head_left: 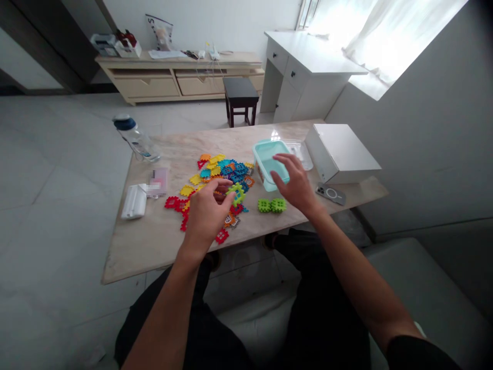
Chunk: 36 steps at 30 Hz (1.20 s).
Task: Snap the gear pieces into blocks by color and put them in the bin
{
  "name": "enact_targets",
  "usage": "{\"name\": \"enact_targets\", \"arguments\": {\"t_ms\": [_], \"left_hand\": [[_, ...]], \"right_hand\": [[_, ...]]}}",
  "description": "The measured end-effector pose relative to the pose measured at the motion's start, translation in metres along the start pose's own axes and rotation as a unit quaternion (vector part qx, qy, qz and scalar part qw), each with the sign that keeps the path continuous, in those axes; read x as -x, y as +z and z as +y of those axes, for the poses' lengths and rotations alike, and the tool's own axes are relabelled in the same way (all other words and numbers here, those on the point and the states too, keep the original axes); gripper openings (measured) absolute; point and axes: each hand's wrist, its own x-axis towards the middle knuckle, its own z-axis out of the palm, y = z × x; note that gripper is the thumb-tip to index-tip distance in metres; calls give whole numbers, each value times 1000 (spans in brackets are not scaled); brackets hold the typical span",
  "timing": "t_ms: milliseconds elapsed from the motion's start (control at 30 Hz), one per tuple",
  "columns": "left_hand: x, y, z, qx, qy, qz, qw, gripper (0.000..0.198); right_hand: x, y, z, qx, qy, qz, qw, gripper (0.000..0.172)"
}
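Head view: the person's left hand (208, 209) pinches a green piece (239, 193) over the colourful pile (227, 171) on the marble-patterned table (150, 249). The right hand (295, 181) is spread, curved and holding nothing, near the teal container (265, 156). Two green pieces (271, 206) lie together near the table's front edge.

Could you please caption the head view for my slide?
Left hand holding a green tile over colourful tiles; right hand open near a teal container.
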Motion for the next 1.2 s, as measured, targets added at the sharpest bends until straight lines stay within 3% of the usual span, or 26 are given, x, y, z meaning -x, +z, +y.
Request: {"name": "enact_targets", "arguments": {"t_ms": [67, 133, 233, 367, 500, 600, 700, 800, 1033, 1200], "left_hand": [[-2, 3, 0, 56, -13, 0, 998, 24], [-3, 6, 0, 90, -21, 2, 996, 23], [-2, 10, -1, 113, -42, -5, 993, 25], [1, 20, 0, 105, -47, -23, 993, 27], [6, 31, 2, 67, -32, -40, 996, 24], [6, 31, 3, 24, -17, -16, 999, 22], [4, 23, 3, -13, -17, -10, 1000, 19], [4, 15, 1, -61, -18, -17, 998, 17], [6, -2, -6, -260, -22, -38, 965, 23], [0, -34, -17, -322, -78, 18, 943, 28]], "right_hand": [[7, 9, -43, -90, -48, -70, 992, 58], [18, 22, -72, -136, -43, -80, 986, 65], [31, 42, -85, -176, 7, -67, 982, 62], [30, 46, -69, -208, 25, -72, 975, 58], [24, 32, -36, -144, 43, -105, 983, 63], [27, 28, 1, -53, 73, -181, 979, 71], [39, 35, 36, 30, 84, -292, 952, 56], [51, 48, 57, 83, 52, -350, 932, 47], [51, 67, 56, 164, 11, -419, 893, 33], [44, 71, 48, 190, 5, -430, 883, 35]]}}
